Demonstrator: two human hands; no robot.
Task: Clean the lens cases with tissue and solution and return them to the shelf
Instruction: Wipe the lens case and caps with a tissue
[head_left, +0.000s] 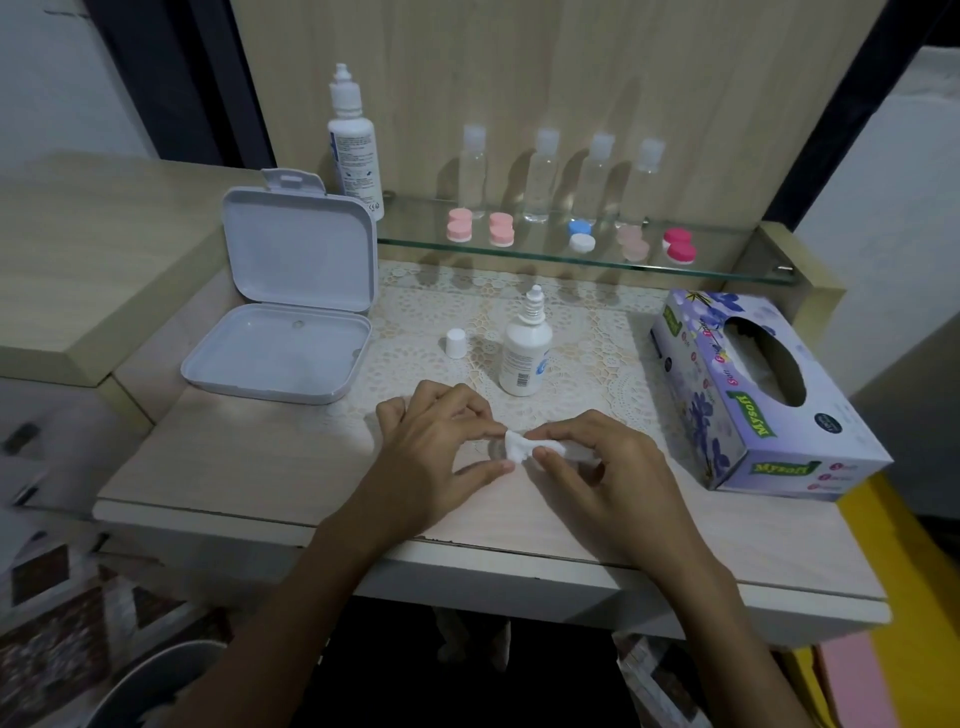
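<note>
Two hands meet over the front of the table (260, 462), just in front of the small solution bottle (524, 353). My right hand (613, 478) pinches a crumpled white tissue (530, 448) between thumb and fingertips, a narrow grip closed on the wad. My left hand (431, 447) curls its fingers and thumb round something small and pale that the tissue presses against; it is too hidden for me to tell whether it is a lens case. The small solution bottle stands upright and uncapped on a lace mat (587, 332), and its white cap (455, 343) sits just left of it. Behind that bottle, on the glass shelf (727, 273), five lens cases stand in a row: two pink cases (480, 227), a blue and white case (581, 235), a pale pink case (634, 243) and a deep pink case (679, 245). Four clear bottles (566, 174) stand behind them, and a tall white bottle (353, 145) stands at the shelf's left end. Left of the small bottle lies an open white box (291, 291), lid raised. Right of it lies a purple tissue box (748, 400).
</note>
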